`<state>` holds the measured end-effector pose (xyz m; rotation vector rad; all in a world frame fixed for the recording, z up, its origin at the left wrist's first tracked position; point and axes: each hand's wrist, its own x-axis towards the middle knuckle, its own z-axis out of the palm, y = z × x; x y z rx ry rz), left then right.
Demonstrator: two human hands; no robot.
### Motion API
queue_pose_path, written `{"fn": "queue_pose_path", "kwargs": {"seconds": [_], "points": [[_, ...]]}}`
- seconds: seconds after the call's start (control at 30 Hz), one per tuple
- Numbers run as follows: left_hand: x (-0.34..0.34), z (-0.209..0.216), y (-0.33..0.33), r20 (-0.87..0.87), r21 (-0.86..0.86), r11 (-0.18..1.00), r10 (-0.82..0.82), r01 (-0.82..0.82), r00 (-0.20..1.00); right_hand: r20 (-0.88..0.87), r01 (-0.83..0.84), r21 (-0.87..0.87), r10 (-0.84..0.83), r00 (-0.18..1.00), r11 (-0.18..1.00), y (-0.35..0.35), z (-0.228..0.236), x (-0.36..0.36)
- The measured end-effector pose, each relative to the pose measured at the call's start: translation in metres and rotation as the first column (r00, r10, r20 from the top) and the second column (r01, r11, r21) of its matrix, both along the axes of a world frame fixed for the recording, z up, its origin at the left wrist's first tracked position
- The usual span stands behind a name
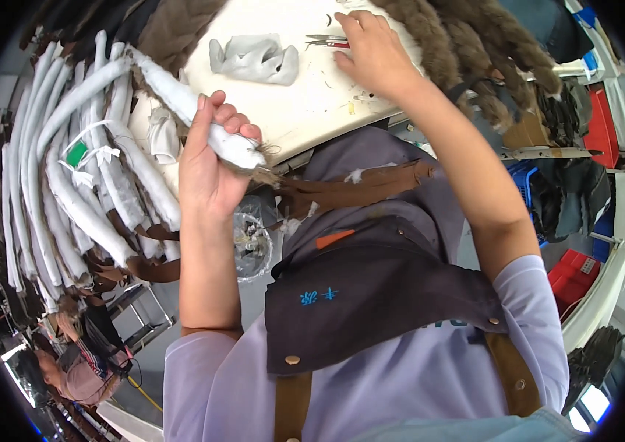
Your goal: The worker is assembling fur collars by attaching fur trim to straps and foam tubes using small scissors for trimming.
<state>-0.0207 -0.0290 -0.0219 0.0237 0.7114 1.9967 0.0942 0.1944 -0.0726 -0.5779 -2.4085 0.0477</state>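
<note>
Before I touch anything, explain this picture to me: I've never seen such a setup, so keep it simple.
There is no machine here: these are a person's two bare hands. The single picture comes from a wide fisheye camera on that person's head, looking down, so straight edges bend near the rim. The left hand holds a long, whitish strip. The right hand is over the table, at small red-handled snips; whether it grips them, I cannot tell. Also on the table is a folded-looking greyish-white piece. Brown fur lies toward the right, and many more white strips hang at the left.
</note>
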Motion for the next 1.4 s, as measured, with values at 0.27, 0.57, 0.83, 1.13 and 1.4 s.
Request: {"fn": "queue_pose_path", "kwargs": {"seconds": [0.27, 0.57, 0.83, 1.13, 1.4], "points": [[-0.002, 0.012, 0.020, 0.173, 0.415, 0.906, -0.171, 0.086, 0.970, 0.394, 0.076, -0.326, 0.062, 0.917, 0.942, 0.016, 0.013, -0.007], [0.008, 0.008, 0.037, 0.097, 0.336, 0.942, -0.014, -0.019, 0.995, -0.396, -0.429, -0.903, 0.323, 0.859, 0.035, -0.118, 0.070, 0.065], [0.017, 0.013, 0.033, 0.129, 0.380, 0.925, -0.049, -0.003, 0.990, -0.264, -0.364, -0.870, 0.310, 0.913, 0.333, -0.120, 0.066, 0.066], [0.031, 0.016, 0.033, 0.001, 0.307, 0.952, 0.016, -0.015, 1.000, -0.205, -0.318, -0.745, 0.251, 0.946, 0.587, -0.125, 0.068, 0.064], [0.053, 0.013, 0.038, -0.222, 0.122, 0.989, 0.113, -0.087, 0.968, -0.231, -0.303, -0.786, 0.198, 0.953, 0.540, -0.135, 0.063, 0.057]]}}
